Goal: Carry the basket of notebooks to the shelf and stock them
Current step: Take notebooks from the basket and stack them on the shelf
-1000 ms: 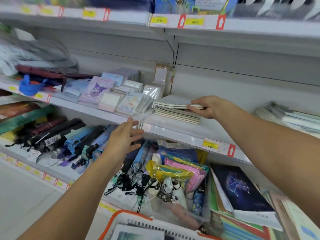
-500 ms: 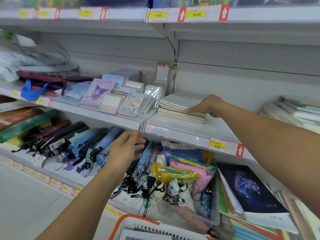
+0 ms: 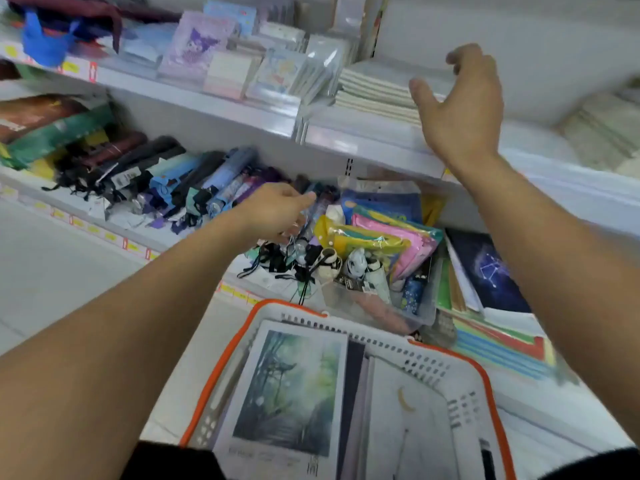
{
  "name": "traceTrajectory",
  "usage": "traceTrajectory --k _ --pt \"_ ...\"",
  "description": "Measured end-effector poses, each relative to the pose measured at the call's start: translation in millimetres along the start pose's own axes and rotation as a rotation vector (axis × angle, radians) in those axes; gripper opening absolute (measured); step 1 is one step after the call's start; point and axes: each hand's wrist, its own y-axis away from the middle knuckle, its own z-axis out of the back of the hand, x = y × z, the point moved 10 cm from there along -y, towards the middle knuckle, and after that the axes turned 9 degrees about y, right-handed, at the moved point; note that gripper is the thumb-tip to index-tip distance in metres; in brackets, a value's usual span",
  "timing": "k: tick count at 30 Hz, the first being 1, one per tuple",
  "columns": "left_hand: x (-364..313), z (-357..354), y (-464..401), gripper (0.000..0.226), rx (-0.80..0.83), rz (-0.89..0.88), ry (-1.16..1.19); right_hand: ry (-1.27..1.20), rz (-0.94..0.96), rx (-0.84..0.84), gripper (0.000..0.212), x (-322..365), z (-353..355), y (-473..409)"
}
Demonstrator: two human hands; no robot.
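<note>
A white basket with an orange rim point(image 3: 446, 365) sits low in front of me. It holds a notebook with a green forest cover point(image 3: 291, 389) and a pale notebook with a moon point(image 3: 405, 420). On the white shelf point(image 3: 363, 138) lies a stack of thin pale notebooks point(image 3: 374, 93). My right hand point(image 3: 460, 102) hovers just in front of that stack, fingers spread, holding nothing. My left hand point(image 3: 277, 211) hangs lower, over the folded umbrellas, fingers loosely curled and empty.
Folded umbrellas point(image 3: 166, 181) fill the lower shelf at left. Colourful pouches point(image 3: 377, 237) and a dark constellation notebook point(image 3: 488, 271) lie at right. Small wrapped notepads point(image 3: 228, 60) sit left of the stack. More pale notebooks point(image 3: 602, 133) lie at far right.
My right hand has lifted off the notebook stack and pulled back with fingers spread. My view has tilted down, so the basket now shows. My left hand has dropped lower.
</note>
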Motion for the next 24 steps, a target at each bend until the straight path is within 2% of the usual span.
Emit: traceTrajectory --k 1,2,3,5,6,7,9,13,19,24 --pt "12 -5 -1 0.033 0.075 0.049 -0.188 -0.136 0.036 -0.069 0.041 11 3 43" --pt "26 -9 0 0.039 0.154 0.103 -0.368 -0.195 0.033 0.007 0.037 15 -16 88" --pt "41 -11 1 0.046 0.223 0.163 -0.515 -0.18 -0.014 0.218 0.044 12 -52 138" --pt "69 -10 8 0.053 0.341 0.269 -0.731 -0.023 -0.212 0.817 0.068 -15 -134 258" --pt "79 -11 14 0.054 0.4 0.311 -0.803 0.057 -0.319 1.026 0.072 -35 -159 313" --pt "87 -10 20 0.055 0.443 0.344 -0.845 0.117 -0.399 1.135 0.072 -53 -171 354" --pt "96 -9 28 0.055 0.491 0.376 -0.842 0.144 -0.464 1.16 0.064 -74 -179 401" --pt "96 -13 33 0.053 0.507 0.334 -0.768 0.029 -0.609 1.032 0.06 -93 -179 424" --pt "94 -21 33 0.052 0.505 0.304 -0.77 -0.048 -0.69 1.086 0.055 -97 -183 432" --pt "93 -25 38 0.052 0.527 0.316 -0.766 -0.193 -0.869 1.075 0.03 -112 -182 438"
